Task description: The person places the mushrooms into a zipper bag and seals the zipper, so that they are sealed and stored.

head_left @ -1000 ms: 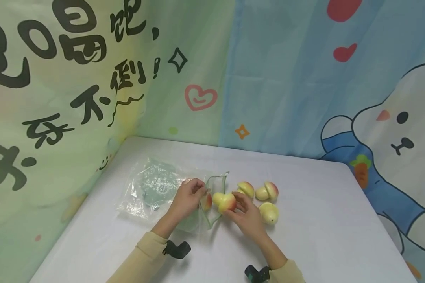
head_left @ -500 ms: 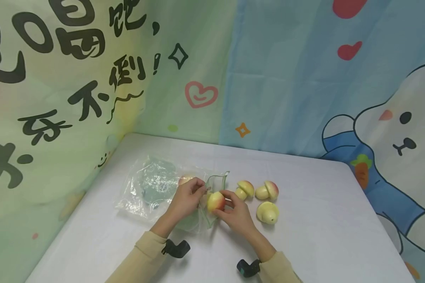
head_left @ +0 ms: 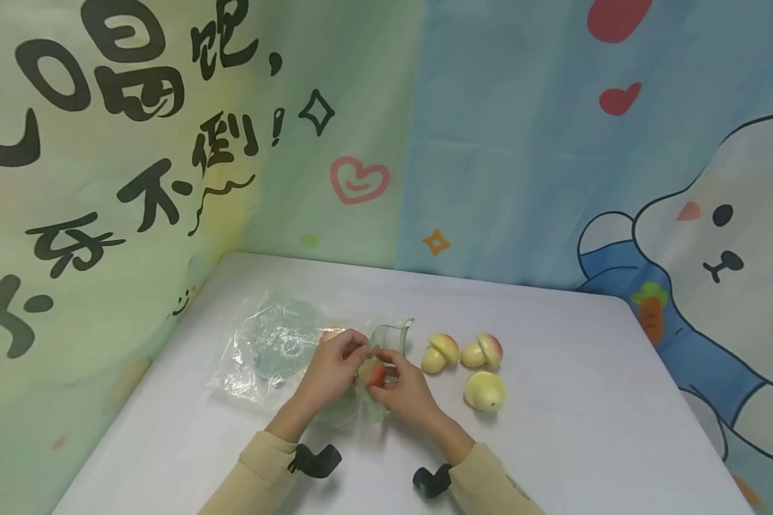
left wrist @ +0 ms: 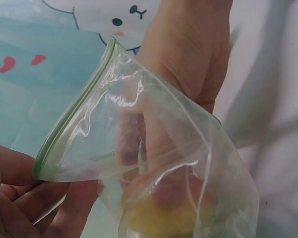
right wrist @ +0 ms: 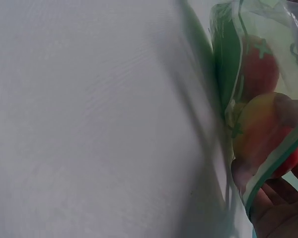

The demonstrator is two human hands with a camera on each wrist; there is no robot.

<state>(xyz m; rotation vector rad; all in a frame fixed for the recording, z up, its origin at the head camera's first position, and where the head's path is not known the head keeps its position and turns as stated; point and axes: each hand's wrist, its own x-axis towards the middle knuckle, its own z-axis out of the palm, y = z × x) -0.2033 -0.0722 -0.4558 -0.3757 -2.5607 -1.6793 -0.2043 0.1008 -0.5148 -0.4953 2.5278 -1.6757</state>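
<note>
My left hand (head_left: pixel 328 372) pinches the green-edged mouth of a clear zip bag (left wrist: pixel 89 144) and keeps it spread. My right hand (head_left: pixel 407 392) reaches in through that mouth and grips a yellow-and-red toy mushroom (right wrist: pixel 263 126) by its rounded cap. The bag's film covers the fingers and the mushroom in both wrist views. Deeper inside, another reddish piece (right wrist: pixel 260 67) shows through the film in the right wrist view. To the right of my right hand lie three more toy mushrooms, one at the left (head_left: pixel 439 353), one at the back right (head_left: pixel 482 350) and one in front (head_left: pixel 485 391).
The bag's crinkled body (head_left: pixel 232 365) spreads left over the white table (head_left: pixel 586 400), with a pale green patch on it. A printed cloth backdrop (head_left: pixel 502 179) stands behind and to the left of the table. Black wrist cameras sit on both wrists.
My right hand has moved left with the toy mushroom, from outside the bag's mouth to inside it. The left hand stays at the bag's edge.
</note>
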